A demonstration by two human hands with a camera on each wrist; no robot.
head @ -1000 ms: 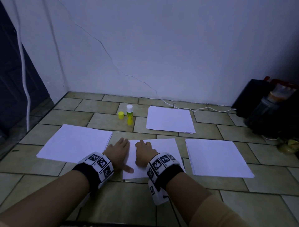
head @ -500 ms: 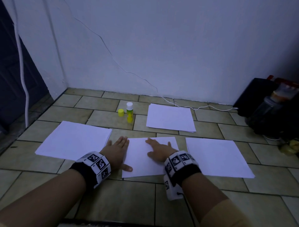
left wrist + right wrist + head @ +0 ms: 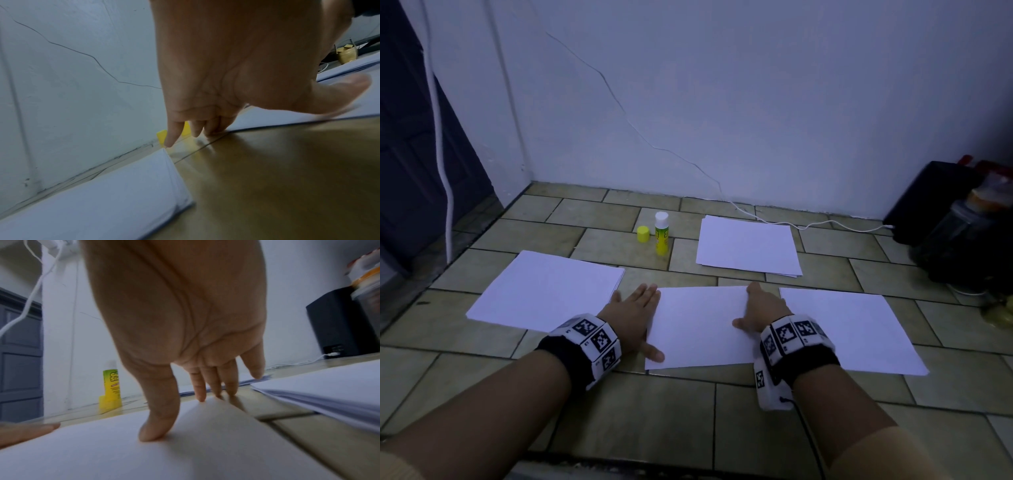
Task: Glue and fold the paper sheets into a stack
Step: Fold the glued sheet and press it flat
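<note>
I see the middle sheet (image 3: pixel 698 329) lying flat on the tiled floor (image 3: pixel 654 411), long axis running away from me toward the glue stick (image 3: pixel 661 233). My left hand (image 3: pixel 631 317) and right hand (image 3: pixel 762 313) press its side edges, fingers straight, grasping nothing. Only the right wrist view shows the thumb (image 3: pixel 158 421) planted on the paper.

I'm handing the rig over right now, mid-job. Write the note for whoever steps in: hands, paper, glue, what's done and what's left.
Left hand: flat, fingers straight, at the left edge of the middle sheet, thumb on it.
Right hand: flat, fingers straight, pressing the sheet's right side.
Paper on the tiled floor: left pile, right pile, far pile.
Glue stick: upright, uncapped, behind the middle sheet; its yellow cap sits beside it.
Done: the middle sheet is pressed flat; whether it is glued or folded cannot be told.
Left: move it to a pile, then glue and fold the next.
</note>
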